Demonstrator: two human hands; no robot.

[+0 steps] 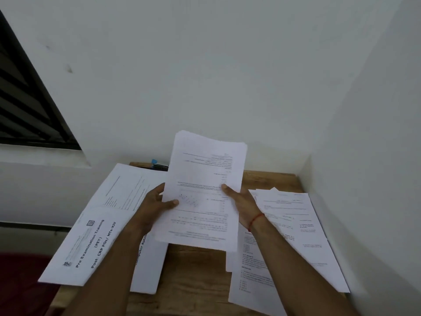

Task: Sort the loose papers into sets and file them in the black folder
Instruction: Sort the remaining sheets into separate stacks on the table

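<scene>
Both hands are up over the wooden counter [193, 281], and between them is a stack of papers [205, 174], raised off the surface and tilted toward the camera. The sheets are white with black print, and their top edges are slightly fanned. The left hand [155, 206] grips the stack's left edge, thumb across the front and fingers behind. The right hand [239, 206] grips the right edge the same way, with a red thread [257, 218] round that wrist. Print on the top held sheet runs upside down from here, with ruled lines, short text blocks and a small diagram by the left thumb, all too fine to read. On the counter's left side lies a cover sheet [91, 245] reading "Pre Examination Training (PET)" and "Post: CRP POs/ MTs-XIV", with a small QR-style square near the title. Under the left forearm another sheet [148, 270] shows "Computer", the next word cut off. On the right a second pile [296, 236] lies fanned out, its text too small to read. At the far edge, just behind the held stack, a dark item with a blue tab [157, 164] peeks out. Whether it is the black folder, I cannot tell.
</scene>
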